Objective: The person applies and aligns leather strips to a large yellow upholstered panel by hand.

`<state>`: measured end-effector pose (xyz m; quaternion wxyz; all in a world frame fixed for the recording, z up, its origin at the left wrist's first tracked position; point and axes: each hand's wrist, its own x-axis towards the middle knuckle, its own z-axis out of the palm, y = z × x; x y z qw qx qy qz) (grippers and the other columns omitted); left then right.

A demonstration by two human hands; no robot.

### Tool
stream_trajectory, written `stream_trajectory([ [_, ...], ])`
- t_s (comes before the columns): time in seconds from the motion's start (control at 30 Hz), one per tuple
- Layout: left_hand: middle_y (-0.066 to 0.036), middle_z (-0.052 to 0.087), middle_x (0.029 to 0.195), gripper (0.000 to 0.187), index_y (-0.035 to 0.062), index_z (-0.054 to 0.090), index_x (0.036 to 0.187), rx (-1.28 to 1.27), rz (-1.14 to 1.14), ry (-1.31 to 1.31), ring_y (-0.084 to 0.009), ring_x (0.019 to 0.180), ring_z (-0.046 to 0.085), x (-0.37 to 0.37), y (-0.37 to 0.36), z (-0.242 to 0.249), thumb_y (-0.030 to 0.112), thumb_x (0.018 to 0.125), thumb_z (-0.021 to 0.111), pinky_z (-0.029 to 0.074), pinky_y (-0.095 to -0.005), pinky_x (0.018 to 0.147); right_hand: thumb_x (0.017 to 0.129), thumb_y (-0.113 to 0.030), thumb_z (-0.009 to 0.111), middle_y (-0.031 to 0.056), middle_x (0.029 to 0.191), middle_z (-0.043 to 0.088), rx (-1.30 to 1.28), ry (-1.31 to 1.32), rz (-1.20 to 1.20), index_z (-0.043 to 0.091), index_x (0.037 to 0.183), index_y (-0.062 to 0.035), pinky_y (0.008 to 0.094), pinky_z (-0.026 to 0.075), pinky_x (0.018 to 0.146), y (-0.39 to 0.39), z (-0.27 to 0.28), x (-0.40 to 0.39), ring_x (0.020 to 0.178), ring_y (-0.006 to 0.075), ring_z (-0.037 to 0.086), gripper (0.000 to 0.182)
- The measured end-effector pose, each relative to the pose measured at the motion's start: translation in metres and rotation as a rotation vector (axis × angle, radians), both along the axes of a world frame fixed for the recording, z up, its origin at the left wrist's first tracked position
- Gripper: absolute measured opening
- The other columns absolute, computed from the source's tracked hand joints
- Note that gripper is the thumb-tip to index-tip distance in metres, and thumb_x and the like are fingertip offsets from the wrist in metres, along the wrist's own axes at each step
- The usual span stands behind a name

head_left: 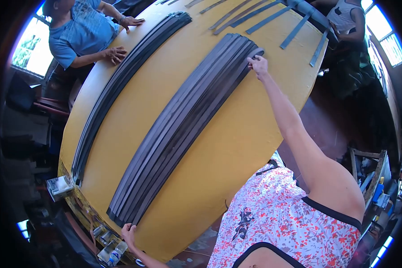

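Long dark grey strips (178, 129) lie side by side in a wide bundle across the yellow table (219, 165). At the bundle's lower end, my left hand (129, 233) is closed, its fingers pinching the edge of the strips. My right hand (258, 66) pinches a strip at the upper right end, where that end curls up slightly. A second, narrower bundle of dark strips (120, 85) lies farther left on the table, close to a co-worker's two spread hands.
A co-worker in a blue shirt (87, 31) leans at the table's upper left edge. Another person in a light sleeveless top (346, 18) is at the upper right. Separate grey strips (295, 32) lie along the far edge. A metal-framed rack (366, 174) stands at the right.
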<state>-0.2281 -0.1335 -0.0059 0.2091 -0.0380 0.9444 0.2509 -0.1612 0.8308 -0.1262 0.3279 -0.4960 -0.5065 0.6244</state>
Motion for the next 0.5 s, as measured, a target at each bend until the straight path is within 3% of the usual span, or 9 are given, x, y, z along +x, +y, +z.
stream_trajectory([
  [0.07,-0.002,0.064,0.073,0.015,-0.0024,0.065,0.090,0.026,0.001,-0.033,-0.0099,0.064,0.058,-0.010,-0.004,-0.016,0.001,0.077,0.071,0.046,-0.0254,0.061,0.084,-0.009,0.078,0.0115,0.095,0.068,0.176,-0.155,-0.084,0.053,0.130,0.0040,0.0281,0.057,0.058,-0.007,-0.012,-0.004,0.074,0.0154,0.067,0.054],
  [0.13,-0.003,0.065,0.074,0.017,-0.0031,0.065,0.091,0.007,0.002,-0.016,-0.0117,0.067,0.060,-0.014,-0.006,-0.020,0.001,0.076,0.072,0.048,-0.0260,0.063,0.083,-0.005,0.077,0.0122,0.100,0.067,0.174,-0.198,-0.119,0.052,0.131,0.0054,0.0286,0.057,0.059,-0.008,-0.019,-0.007,0.075,0.0158,0.066,0.056],
  [0.23,-0.007,0.068,0.079,0.021,-0.0052,0.065,0.092,-0.010,-0.012,-0.028,-0.0135,0.073,0.063,-0.012,0.001,-0.010,0.002,0.074,0.073,0.051,-0.0276,0.069,0.080,-0.011,0.080,0.0118,0.102,0.067,0.301,-0.326,-0.161,0.053,0.131,0.0044,0.0322,0.057,0.070,-0.001,-0.042,-0.003,0.085,0.0191,0.067,0.060],
  [0.3,-0.007,0.068,0.079,0.021,-0.0054,0.065,0.091,0.011,0.018,-0.021,-0.0133,0.073,0.063,-0.016,-0.007,-0.013,0.002,0.073,0.073,0.050,-0.0277,0.070,0.076,-0.017,0.083,0.0120,0.107,0.065,0.410,-0.532,-0.195,0.055,0.131,0.0024,0.0353,0.055,0.084,-0.015,-0.028,-0.005,0.096,0.0223,0.064,0.065],
  [0.4,-0.007,0.069,0.080,0.021,-0.0049,0.066,0.092,0.025,0.036,-0.011,-0.0132,0.073,0.063,-0.013,-0.009,-0.010,0.002,0.074,0.074,0.051,-0.0282,0.070,0.074,-0.022,0.085,0.0124,0.109,0.064,0.404,-0.506,-0.175,0.056,0.131,0.0002,0.0362,0.051,0.092,-0.015,-0.031,-0.001,0.102,0.0240,0.062,0.068],
  [0.5,-0.007,0.069,0.080,0.021,-0.0038,0.067,0.093,-0.026,0.012,-0.006,-0.0136,0.074,0.063,-0.013,-0.018,-0.010,0.002,0.074,0.076,0.051,-0.0292,0.071,0.074,-0.021,0.085,0.0126,0.109,0.063,0.426,-0.472,-0.164,0.057,0.132,-0.0004,0.0360,0.052,0.091,-0.016,-0.035,0.002,0.100,0.0237,0.061,0.068],
])
